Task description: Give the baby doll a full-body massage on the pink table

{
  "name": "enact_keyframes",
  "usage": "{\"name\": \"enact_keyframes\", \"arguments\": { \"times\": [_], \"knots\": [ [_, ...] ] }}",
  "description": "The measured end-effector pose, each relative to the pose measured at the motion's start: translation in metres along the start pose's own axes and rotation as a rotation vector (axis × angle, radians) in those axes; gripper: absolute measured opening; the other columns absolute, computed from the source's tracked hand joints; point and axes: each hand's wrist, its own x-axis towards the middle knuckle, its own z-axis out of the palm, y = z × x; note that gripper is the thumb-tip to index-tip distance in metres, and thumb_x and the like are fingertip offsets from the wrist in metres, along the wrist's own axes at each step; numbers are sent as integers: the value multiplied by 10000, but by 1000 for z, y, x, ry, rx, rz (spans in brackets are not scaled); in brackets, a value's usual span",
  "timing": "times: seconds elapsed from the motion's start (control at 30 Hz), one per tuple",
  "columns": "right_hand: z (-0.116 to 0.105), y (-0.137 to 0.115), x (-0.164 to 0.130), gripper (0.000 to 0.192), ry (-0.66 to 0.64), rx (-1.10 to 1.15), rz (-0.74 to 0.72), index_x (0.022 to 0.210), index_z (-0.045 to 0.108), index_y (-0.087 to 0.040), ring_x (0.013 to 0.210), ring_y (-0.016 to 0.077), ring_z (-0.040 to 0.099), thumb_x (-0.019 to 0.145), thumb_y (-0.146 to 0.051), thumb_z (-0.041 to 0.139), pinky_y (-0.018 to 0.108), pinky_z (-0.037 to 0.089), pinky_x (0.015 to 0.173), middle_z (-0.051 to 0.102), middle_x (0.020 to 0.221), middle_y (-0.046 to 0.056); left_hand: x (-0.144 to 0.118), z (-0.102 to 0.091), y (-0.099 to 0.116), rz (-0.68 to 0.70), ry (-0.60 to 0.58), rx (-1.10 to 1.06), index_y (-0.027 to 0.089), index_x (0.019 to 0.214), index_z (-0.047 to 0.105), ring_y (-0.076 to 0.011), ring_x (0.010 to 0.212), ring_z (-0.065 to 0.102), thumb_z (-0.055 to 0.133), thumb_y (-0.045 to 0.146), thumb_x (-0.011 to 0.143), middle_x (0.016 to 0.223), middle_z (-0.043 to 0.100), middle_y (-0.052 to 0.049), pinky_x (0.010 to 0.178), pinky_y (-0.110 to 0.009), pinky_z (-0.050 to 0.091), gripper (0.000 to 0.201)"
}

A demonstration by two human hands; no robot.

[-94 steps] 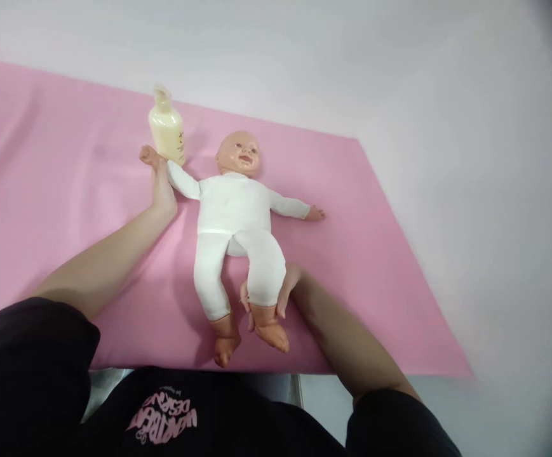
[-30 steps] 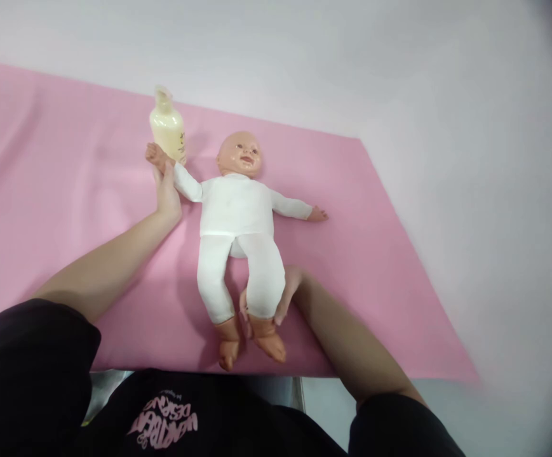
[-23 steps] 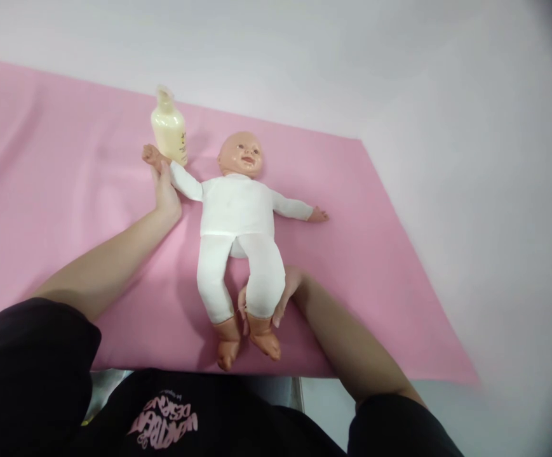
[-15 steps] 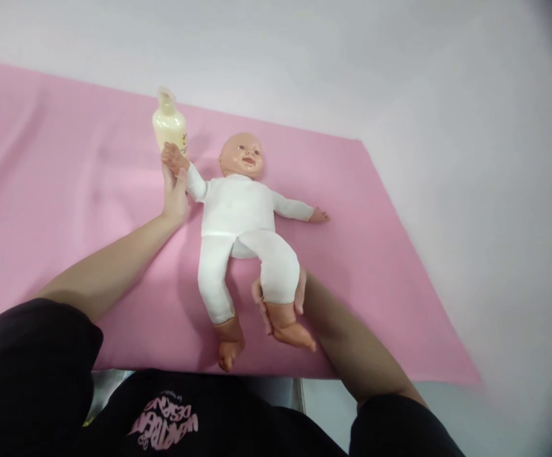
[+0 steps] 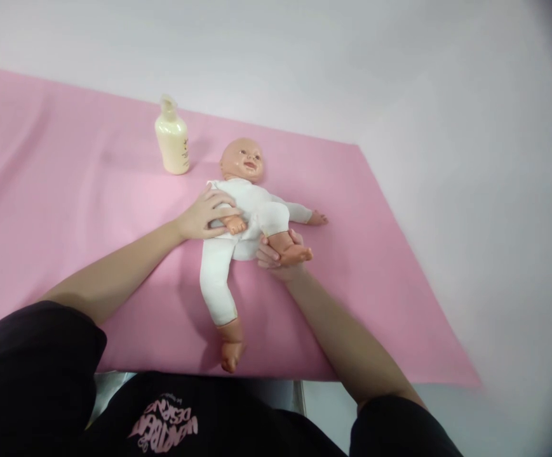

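A baby doll [image 5: 249, 197] in a white suit lies on its back on a pink cloth [image 5: 66, 209], head away from me. My left hand [image 5: 204, 214] grips the doll's arm and holds it folded across the chest. My right hand [image 5: 276, 254] holds the doll's ankle, with that leg bent up toward the belly and the bare foot sticking out to the right. The other leg lies straight, pointing at me. The doll's far arm stretches out to the right.
A cream lotion bottle [image 5: 173, 138] stands upright on the cloth, left of the doll's head. The pink cloth ends at the near table edge [image 5: 299, 377] and at its right edge [image 5: 399, 235]. A pale wall rises behind.
My left hand brought the doll's arm from beside the bottle across its chest. My right hand pushed the doll's leg from straight to bent up toward the belly.
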Motion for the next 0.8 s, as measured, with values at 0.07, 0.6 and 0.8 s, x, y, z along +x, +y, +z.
{"name": "enact_keyframes", "arguments": {
  "times": [0.07, 0.6, 0.8],
  "knots": [
    [1, 0, 0, 479, 52, -29, 7, 959, 673, -182, 447, 71, 284, 869, -647, 600, 208, 265, 418, 468, 581, -68, 0, 0, 1, 5, -3, -8, 283, 1253, 721, -313, 1164, 587, 651, 508, 890, 1214, 686, -129, 1092, -568, 391, 433],
    [-5, 8, 4, 527, 65, -121, -54, 961, 664, -172, 466, 101, 325, 891, -668, 500, 268, 352, 522, 432, 553, -71, -2, 1, -2, 85, 50, 2, 301, 1320, 687, -302, 1175, 598, 675, 378, 846, 1239, 679, -116, 1091, -571, 414, 481],
    [-3, 8, 5, 534, 107, -120, -37, 921, 690, -183, 463, 111, 306, 832, -698, 579, 275, 349, 498, 422, 529, -64, -1, 0, 1, 34, 29, 2, 296, 1283, 706, -303, 1171, 603, 678, 387, 834, 1222, 687, -116, 1097, -575, 407, 459]
  ]
}}
